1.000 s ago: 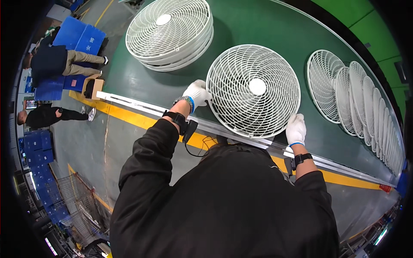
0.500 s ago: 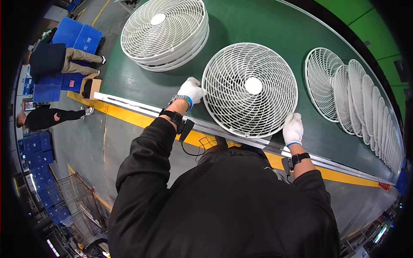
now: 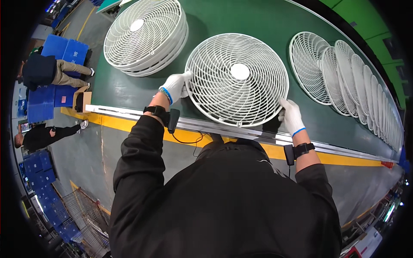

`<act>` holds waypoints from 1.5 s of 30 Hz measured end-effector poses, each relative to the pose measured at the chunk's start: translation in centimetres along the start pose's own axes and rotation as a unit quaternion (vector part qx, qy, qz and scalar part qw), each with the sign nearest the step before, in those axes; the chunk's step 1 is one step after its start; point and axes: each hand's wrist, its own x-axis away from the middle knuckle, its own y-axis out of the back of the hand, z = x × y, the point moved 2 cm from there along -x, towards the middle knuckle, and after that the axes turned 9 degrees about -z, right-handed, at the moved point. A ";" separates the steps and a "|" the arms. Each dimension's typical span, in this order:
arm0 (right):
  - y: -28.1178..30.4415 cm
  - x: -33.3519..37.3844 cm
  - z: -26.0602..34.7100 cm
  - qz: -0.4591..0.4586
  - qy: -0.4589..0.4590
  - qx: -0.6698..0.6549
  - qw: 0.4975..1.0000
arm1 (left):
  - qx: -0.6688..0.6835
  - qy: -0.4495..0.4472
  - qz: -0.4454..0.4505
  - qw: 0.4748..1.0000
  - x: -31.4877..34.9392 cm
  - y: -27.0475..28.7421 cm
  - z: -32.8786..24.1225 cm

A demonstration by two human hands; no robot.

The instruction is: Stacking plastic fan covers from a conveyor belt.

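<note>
Between my hands is a round white fan grille (image 3: 240, 71) with curved ribs and a solid disc at its centre, over the green tabletop. My left hand (image 3: 175, 87), in a white glove with a blue cuff, is closed on the grille's left rim. On the lower right rim, my gloved right hand (image 3: 292, 115) grips with its fingertips. A dark shadow shows on the table beside the right hand, and the near edge of the grille looks raised off the surface. Parts of the fingers are hidden behind the rim.
A stack of white fan grilles (image 3: 144, 32) stands at the far left of the green table (image 3: 232, 17). Several more grilles (image 3: 310, 64) lie overlapped in a row on the right. A metal rail (image 3: 206, 125) edges the table's near side. Two people stand by blue crates (image 3: 41, 103) at left.
The grille between my hands looks larger and nearer, its near edge lifted from the table. My hands have stayed on its rim. The whole view has shifted slightly.
</note>
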 end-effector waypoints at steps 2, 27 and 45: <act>-0.3 2.0 1.9 0.051 -0.005 -0.097 0.994 | 0.000 0.007 0.016 1.000 0.6 0.3 -0.2; 5.6 13.4 9.8 -0.080 0.396 -0.084 0.911 | 0.039 -0.406 0.112 0.906 12.8 -0.6 -10.4; 6.3 21.9 22.2 -0.046 0.568 0.071 0.819 | -0.113 -0.510 0.077 0.849 22.3 -6.8 -14.0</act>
